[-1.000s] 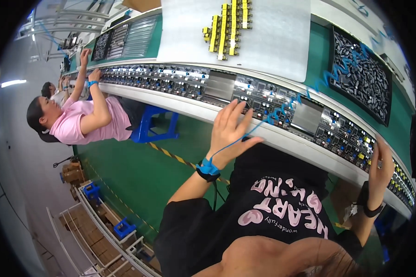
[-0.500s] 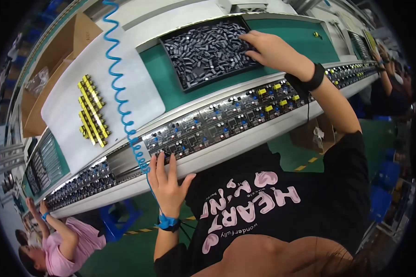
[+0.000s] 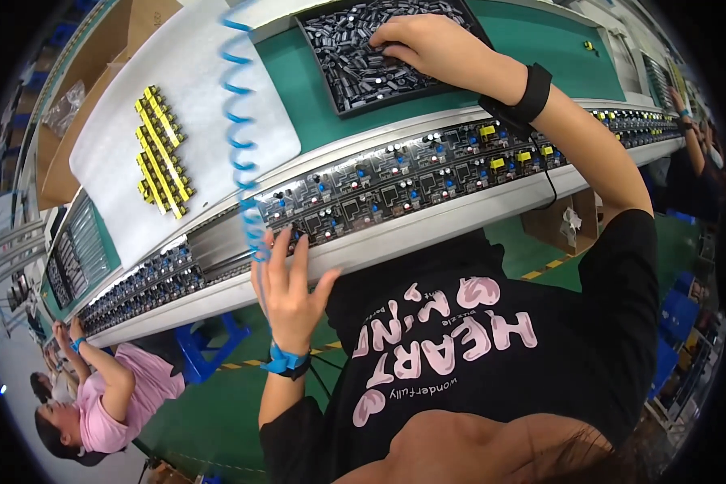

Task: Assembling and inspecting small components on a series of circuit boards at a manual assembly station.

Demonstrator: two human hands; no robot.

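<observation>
My right hand [image 3: 436, 52] reaches into a shallow black tray [image 3: 319, 68] heaped with small dark cylindrical capacitors [image 3: 355, 68]. Its fingers are bent together in a pinch among them; whatever sits between the tips is hidden. My left hand [image 3: 289, 298] is open, fingers spread, with the fingertips on the near left edge of a panel of circuit boards [image 3: 379, 181] lying on the rail. The boards carry blue, black and white parts, and a few yellow blocks [image 3: 498, 164] stand toward their right end. A blue strap [image 3: 284, 360] circles my left wrist.
A coiled blue cord [image 3: 240, 157] hangs beside my left hand. Rows of yellow components [image 3: 165, 153] lie on a white foam sheet [image 3: 109, 165] next to a cardboard box [image 3: 60, 181]. More boards [image 3: 141, 282] sit along the rail [image 3: 411, 226] at left, where a person in pink [image 3: 117, 399] works.
My right hand has moved left, from the tray's right edge to deeper among the capacitors, and its fingers have drawn together. The whole view has shifted slightly. My left hand stays at the board edge.
</observation>
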